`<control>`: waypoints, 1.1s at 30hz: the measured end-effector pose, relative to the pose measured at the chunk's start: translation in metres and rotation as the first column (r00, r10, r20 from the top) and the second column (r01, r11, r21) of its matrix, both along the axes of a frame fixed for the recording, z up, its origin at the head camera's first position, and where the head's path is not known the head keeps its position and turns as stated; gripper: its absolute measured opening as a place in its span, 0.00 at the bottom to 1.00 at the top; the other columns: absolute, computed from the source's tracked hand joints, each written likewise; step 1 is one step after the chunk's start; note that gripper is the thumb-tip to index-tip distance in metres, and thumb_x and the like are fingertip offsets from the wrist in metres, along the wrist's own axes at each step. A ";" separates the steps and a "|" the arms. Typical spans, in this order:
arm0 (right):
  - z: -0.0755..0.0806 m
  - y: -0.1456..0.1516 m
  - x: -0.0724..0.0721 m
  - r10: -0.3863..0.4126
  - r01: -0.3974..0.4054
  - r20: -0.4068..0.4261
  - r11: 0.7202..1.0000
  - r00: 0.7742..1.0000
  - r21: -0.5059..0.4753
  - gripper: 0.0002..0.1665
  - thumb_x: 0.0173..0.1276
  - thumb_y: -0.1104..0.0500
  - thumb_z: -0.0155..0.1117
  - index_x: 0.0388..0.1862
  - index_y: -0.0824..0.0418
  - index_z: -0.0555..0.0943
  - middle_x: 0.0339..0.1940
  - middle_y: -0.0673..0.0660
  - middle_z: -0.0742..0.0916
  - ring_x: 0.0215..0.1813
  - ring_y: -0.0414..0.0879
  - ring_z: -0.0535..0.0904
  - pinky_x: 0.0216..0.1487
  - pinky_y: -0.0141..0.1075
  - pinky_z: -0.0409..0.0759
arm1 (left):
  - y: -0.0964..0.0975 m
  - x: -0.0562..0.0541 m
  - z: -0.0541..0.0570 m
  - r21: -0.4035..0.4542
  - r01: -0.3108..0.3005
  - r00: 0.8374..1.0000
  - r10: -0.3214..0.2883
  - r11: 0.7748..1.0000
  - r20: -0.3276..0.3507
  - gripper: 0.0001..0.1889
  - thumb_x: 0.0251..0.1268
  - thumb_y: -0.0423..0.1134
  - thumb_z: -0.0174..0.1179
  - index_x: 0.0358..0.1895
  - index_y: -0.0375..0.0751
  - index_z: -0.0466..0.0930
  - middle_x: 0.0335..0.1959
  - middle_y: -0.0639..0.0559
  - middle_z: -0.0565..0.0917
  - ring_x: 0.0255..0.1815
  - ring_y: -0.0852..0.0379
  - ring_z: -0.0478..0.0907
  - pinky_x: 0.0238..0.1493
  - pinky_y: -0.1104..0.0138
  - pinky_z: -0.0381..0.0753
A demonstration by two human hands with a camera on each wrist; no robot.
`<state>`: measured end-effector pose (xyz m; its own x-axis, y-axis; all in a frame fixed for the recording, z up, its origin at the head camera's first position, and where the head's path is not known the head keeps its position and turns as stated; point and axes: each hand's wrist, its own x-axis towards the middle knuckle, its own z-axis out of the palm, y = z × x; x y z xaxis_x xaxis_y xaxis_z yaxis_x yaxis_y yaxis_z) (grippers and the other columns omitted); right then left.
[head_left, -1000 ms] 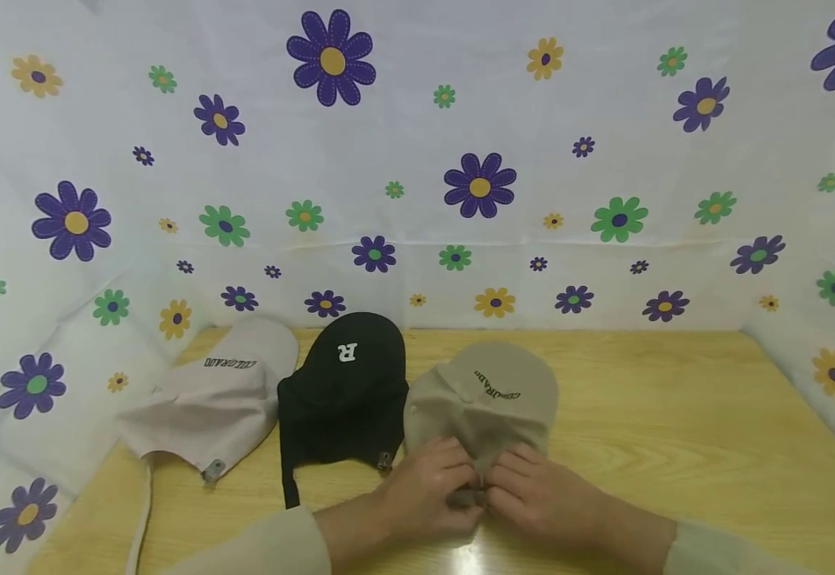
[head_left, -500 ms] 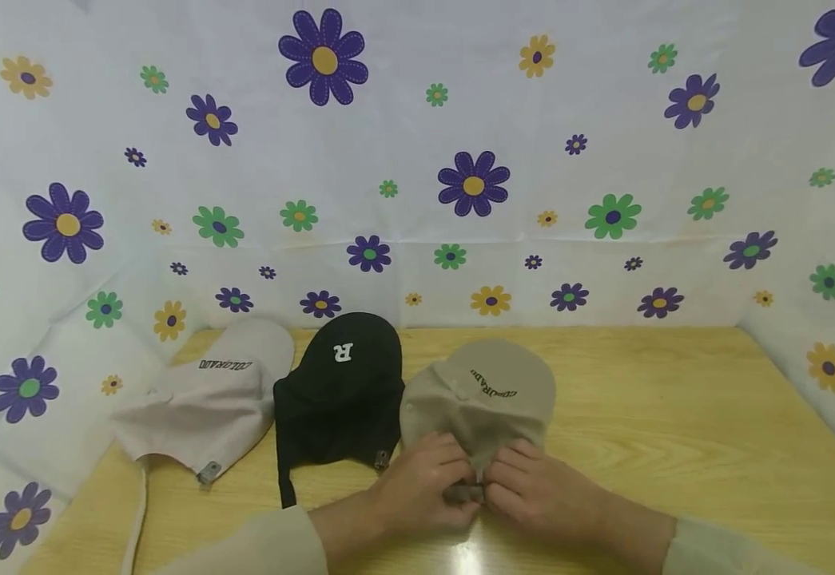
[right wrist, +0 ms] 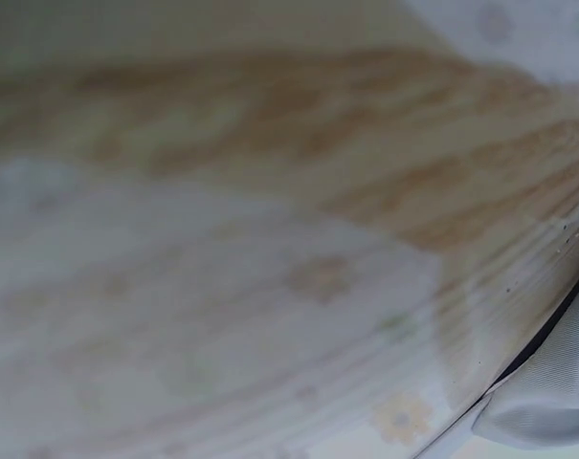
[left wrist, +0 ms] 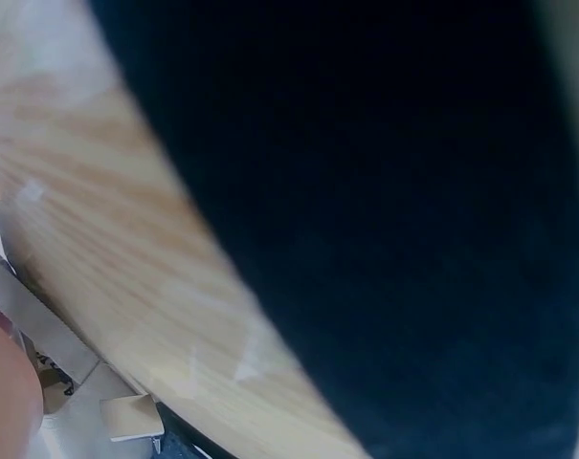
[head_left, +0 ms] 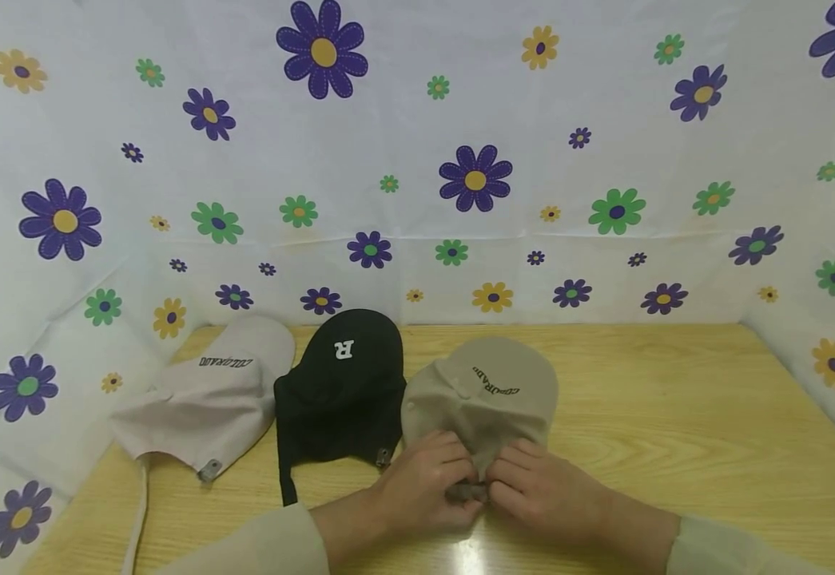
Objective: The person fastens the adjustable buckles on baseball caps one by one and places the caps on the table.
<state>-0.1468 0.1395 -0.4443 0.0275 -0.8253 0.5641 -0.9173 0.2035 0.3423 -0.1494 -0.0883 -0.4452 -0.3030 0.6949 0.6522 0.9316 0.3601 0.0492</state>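
The khaki baseball cap (head_left: 506, 363) with COLORADO lettering lies on the table in the head view, its brim pointing away. My left hand (head_left: 427, 483) and right hand (head_left: 550, 491) meet at the cap's near edge, fingers curled on it. Between them shows a short dark piece of strap or buckle (head_left: 466, 492); its details are blurred and partly covered by the fingers. In the left wrist view a bit of skin (left wrist: 7, 397) shows beside a pale strap (left wrist: 40, 320). The right wrist view shows pale grey fabric (right wrist: 547, 387), but the right fingers cannot be made out.
Left of the khaki cap lies a black cap (head_left: 352, 399) with a white R, its strap hanging undone. Farther left is a pale pinkish cap (head_left: 208, 407), strap also loose. They rest on a wooden table (head_left: 662, 415) before a flower-printed cloth (head_left: 417, 120).
The hands stay at the khaki cap's near edge with only slight finger movement. The dark piece between them shows a little more clearly. The head view has shifted slightly.
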 end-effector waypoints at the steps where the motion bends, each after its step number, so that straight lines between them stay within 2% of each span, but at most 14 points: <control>1: 0.000 0.001 0.000 -0.001 0.001 -0.001 1.000 1.000 0.001 0.15 0.78 0.61 0.44 0.35 0.58 0.78 0.39 0.50 0.83 0.43 0.44 0.78 0.49 0.38 0.75 | 0.000 0.000 0.000 -0.001 0.000 1.000 0.000 1.000 0.002 0.09 0.46 0.44 0.74 0.25 0.50 0.81 0.28 0.63 0.79 0.34 0.67 0.74 0.41 0.76 0.74; 9: -0.001 0.001 0.001 -0.028 0.028 -0.001 1.000 1.000 0.010 0.14 0.77 0.61 0.43 0.34 0.57 0.77 0.39 0.49 0.83 0.42 0.44 0.77 0.50 0.39 0.75 | 0.000 0.001 0.001 0.005 -0.002 1.000 0.002 1.000 -0.007 0.09 0.45 0.43 0.74 0.25 0.50 0.81 0.28 0.63 0.79 0.34 0.66 0.75 0.42 0.76 0.74; 13: 0.000 0.001 0.002 -0.052 0.052 0.015 0.999 0.999 0.013 0.12 0.76 0.60 0.46 0.33 0.57 0.77 0.37 0.48 0.82 0.41 0.44 0.76 0.50 0.39 0.74 | 0.001 0.000 -0.001 0.017 0.005 1.000 -0.004 1.000 -0.021 0.09 0.45 0.43 0.74 0.25 0.50 0.81 0.27 0.64 0.79 0.33 0.66 0.74 0.41 0.76 0.74; 19: 0.000 0.001 0.003 -0.087 0.086 0.061 0.996 0.994 0.016 0.05 0.69 0.59 0.56 0.33 0.56 0.76 0.37 0.48 0.81 0.41 0.44 0.76 0.51 0.38 0.74 | 0.002 0.001 -0.001 0.020 -0.003 1.000 0.003 1.000 -0.009 0.10 0.44 0.43 0.74 0.25 0.51 0.80 0.26 0.64 0.78 0.32 0.67 0.73 0.40 0.76 0.73; 22: -0.001 0.001 0.002 -0.081 0.081 0.075 0.997 0.994 0.006 0.03 0.67 0.58 0.60 0.32 0.55 0.76 0.37 0.47 0.80 0.41 0.43 0.75 0.50 0.37 0.73 | 0.002 0.001 -0.001 0.020 -0.002 1.000 0.002 1.000 -0.010 0.10 0.44 0.43 0.74 0.24 0.51 0.80 0.26 0.64 0.78 0.32 0.67 0.73 0.40 0.77 0.73; 28: -0.003 0.001 0.003 -0.062 0.064 0.104 0.998 0.993 -0.018 0.04 0.67 0.59 0.59 0.32 0.55 0.76 0.36 0.47 0.80 0.40 0.43 0.75 0.49 0.37 0.72 | 0.002 0.000 -0.001 0.006 -0.009 0.999 0.009 1.000 -0.032 0.10 0.43 0.44 0.74 0.24 0.51 0.80 0.26 0.64 0.78 0.32 0.66 0.73 0.39 0.76 0.73; 33: -0.001 0.000 0.002 -0.055 0.060 0.136 0.997 0.989 -0.037 0.02 0.62 0.60 0.60 0.31 0.55 0.75 0.36 0.47 0.80 0.40 0.43 0.75 0.50 0.37 0.72 | 0.001 0.000 0.000 0.011 -0.018 0.999 0.018 1.000 -0.034 0.10 0.42 0.44 0.74 0.24 0.51 0.80 0.26 0.64 0.79 0.32 0.67 0.73 0.39 0.76 0.73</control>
